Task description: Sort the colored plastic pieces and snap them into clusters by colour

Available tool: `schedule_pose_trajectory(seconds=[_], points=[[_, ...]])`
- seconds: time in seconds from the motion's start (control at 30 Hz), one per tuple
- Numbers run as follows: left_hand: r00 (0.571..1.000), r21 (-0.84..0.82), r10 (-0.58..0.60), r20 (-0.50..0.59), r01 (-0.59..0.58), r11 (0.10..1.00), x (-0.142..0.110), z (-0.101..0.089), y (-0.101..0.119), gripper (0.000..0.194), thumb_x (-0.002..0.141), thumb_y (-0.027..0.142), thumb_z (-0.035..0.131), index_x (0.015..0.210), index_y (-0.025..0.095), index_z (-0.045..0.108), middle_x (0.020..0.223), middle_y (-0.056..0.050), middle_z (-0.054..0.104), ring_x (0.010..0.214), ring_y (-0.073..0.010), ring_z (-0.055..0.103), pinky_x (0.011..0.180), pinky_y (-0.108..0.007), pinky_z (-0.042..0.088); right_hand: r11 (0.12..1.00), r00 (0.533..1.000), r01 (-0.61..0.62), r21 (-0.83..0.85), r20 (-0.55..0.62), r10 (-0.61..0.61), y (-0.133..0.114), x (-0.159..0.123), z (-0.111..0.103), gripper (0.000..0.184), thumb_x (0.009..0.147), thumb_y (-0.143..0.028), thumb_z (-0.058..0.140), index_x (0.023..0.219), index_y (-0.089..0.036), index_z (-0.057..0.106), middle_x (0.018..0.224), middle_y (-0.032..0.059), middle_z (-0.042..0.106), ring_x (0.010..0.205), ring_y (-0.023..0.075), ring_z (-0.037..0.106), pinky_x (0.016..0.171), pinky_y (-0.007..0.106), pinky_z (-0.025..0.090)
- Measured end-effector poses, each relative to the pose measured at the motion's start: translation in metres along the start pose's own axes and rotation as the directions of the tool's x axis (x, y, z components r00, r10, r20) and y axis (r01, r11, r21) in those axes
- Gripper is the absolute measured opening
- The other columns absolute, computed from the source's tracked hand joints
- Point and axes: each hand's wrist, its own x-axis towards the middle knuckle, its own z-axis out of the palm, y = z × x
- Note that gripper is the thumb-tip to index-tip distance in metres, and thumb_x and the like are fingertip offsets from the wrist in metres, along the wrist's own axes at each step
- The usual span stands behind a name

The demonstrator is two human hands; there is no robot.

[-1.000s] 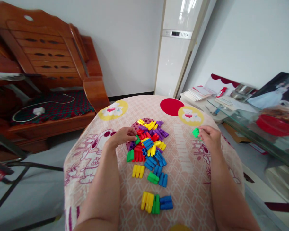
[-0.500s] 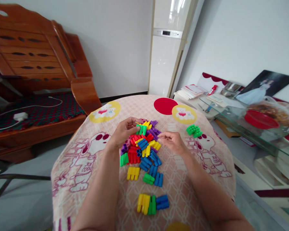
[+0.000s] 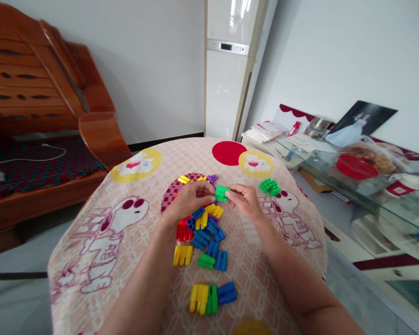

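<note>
Between both hands, over the pile, I see a green building block (image 3: 222,193) made of joined tubes. The fingers of my left hand (image 3: 195,197) pinch its left side. My right hand (image 3: 245,199) grips its right side with thumb and fingertips. Below the hands lie loose blocks: a red block (image 3: 184,229), blue blocks (image 3: 201,240), a yellow block (image 3: 183,255) and a green block (image 3: 206,261). Part of the pile is hidden behind my left hand. Nearer to me rests a row with a yellow block (image 3: 199,299), a green one and a blue one side by side.
A cluster of green blocks (image 3: 270,186) sits apart on the right of the round table with its patterned cloth (image 3: 125,298). To the left stands a wooden bench (image 3: 97,135). On the right, a glass-topped stand (image 3: 310,163) carries a red bowl (image 3: 356,167) and papers.
My left hand has brought the green block up from the pile's far side towards the right. My right hand has closed on its other side. The whole view has shifted slightly.
</note>
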Motion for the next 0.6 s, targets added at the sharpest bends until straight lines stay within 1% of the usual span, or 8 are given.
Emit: schedule_pose_trajectory(seconds=[0.07, 0.13, 0.23, 0.3, 0.4, 0.5, 0.53, 0.6], points=[[1.000, 0.066, -0.008, 0.003, 0.008, 0.998, -0.001, -0.001, 0.001, 0.026, 0.073, 0.035, 0.076, 0.087, 0.015, 0.067, 0.082, -0.005, 0.071, 0.075, -0.0175, 0.068, 0.069, -0.028, 0.055, 0.999, 0.998, -0.019, -0.049, -0.068, 0.015, 0.000, 0.002, -0.012, 0.034, 0.078, -0.048, 0.066, 0.083, -0.015, 0.070, 0.059, 0.0002, 0.064, 0.049, 0.0126, 0.056, 0.047, 0.023, 0.043], [0.998, 0.108, -0.002, -0.067, 0.009, 0.994, -0.002, -0.006, 0.004, 0.029, 0.073, 0.038, 0.076, 0.088, 0.014, 0.069, 0.082, -0.006, 0.071, 0.075, -0.0179, 0.068, 0.069, -0.028, 0.055, 0.988, 0.981, -0.075, -0.136, -0.187, 0.049, 0.001, 0.003, -0.032, 0.035, 0.075, -0.049, 0.066, 0.079, -0.014, 0.069, 0.056, 0.0007, 0.063, 0.048, 0.0136, 0.056, 0.047, 0.023, 0.042], [0.982, 0.101, 0.002, -0.190, 0.018, 0.995, -0.007, -0.017, 0.007, 0.035, 0.071, 0.042, 0.077, 0.090, 0.014, 0.070, 0.082, -0.006, 0.072, 0.074, -0.0176, 0.068, 0.069, -0.028, 0.055, 0.910, 0.912, -0.230, -0.345, -0.402, 0.078, 0.006, 0.003, -0.073, 0.035, 0.073, -0.049, 0.064, 0.070, -0.014, 0.068, 0.053, 0.0008, 0.060, 0.049, 0.0144, 0.055, 0.048, 0.024, 0.041], [0.967, 0.083, -0.008, -0.254, 0.030, 0.996, -0.010, -0.025, 0.009, 0.038, 0.070, 0.045, 0.078, 0.091, 0.013, 0.069, 0.080, -0.006, 0.072, 0.071, -0.0170, 0.067, 0.068, -0.028, 0.055, 0.794, 0.878, -0.360, -0.491, -0.467, 0.109, 0.009, 0.001, -0.100, 0.034, 0.072, -0.048, 0.061, 0.061, -0.016, 0.065, 0.049, 0.0008, 0.057, 0.050, 0.0160, 0.056, 0.049, 0.025, 0.039], [0.941, 0.076, -0.018, -0.338, 0.047, 0.996, -0.014, -0.035, 0.008, 0.040, 0.069, 0.046, 0.078, 0.090, 0.013, 0.070, 0.077, -0.006, 0.072, 0.069, -0.0166, 0.067, 0.066, -0.027, 0.054, 0.529, 0.827, -0.541, -0.653, -0.528, 0.194, 0.010, -0.001, -0.127, 0.033, 0.073, -0.044, 0.060, 0.059, -0.016, 0.067, 0.049, 0.0033, 0.058, 0.056, 0.0188, 0.060, 0.051, 0.026, 0.038], [0.916, 0.100, -0.018, -0.402, 0.064, 0.993, -0.017, -0.045, 0.002, 0.039, 0.068, 0.046, 0.079, 0.087, 0.013, 0.070, 0.075, -0.006, 0.072, 0.068, -0.0165, 0.067, 0.065, -0.026, 0.054, 0.295, 0.805, -0.593, -0.749, -0.544, 0.237, 0.009, -0.003, -0.134, 0.032, 0.075, -0.042, 0.059, 0.064, -0.015, 0.072, 0.061, 0.0086, 0.066, 0.066, 0.0215, 0.064, 0.053, 0.027, 0.038], [0.906, 0.113, -0.017, -0.423, 0.072, 0.991, -0.018, -0.048, 0.000, 0.039, 0.068, 0.046, 0.078, 0.087, 0.013, 0.070, 0.075, -0.006, 0.072, 0.068, -0.0162, 0.067, 0.065, -0.026, 0.054, 0.245, 0.801, -0.597, -0.764, -0.548, 0.241, 0.009, -0.003, -0.133, 0.032, 0.076, -0.041, 0.059, 0.065, -0.015, 0.073, 0.066, 0.0106, 0.069, 0.069, 0.0227, 0.066, 0.055, 0.027, 0.039], [0.885, 0.129, -0.020, -0.466, 0.090, 0.988, -0.020, -0.055, -0.003, 0.038, 0.068, 0.045, 0.078, 0.087, 0.013, 0.070, 0.075, -0.006, 0.072, 0.067, -0.0156, 0.066, 0.065, -0.026, 0.054, 0.191, 0.792, -0.606, -0.772, -0.563, 0.237, 0.009, -0.003, -0.130, 0.032, 0.077, -0.040, 0.059, 0.070, -0.014, 0.075, 0.076, 0.0147, 0.072, 0.074, 0.0252, 0.068, 0.058, 0.029, 0.042]])
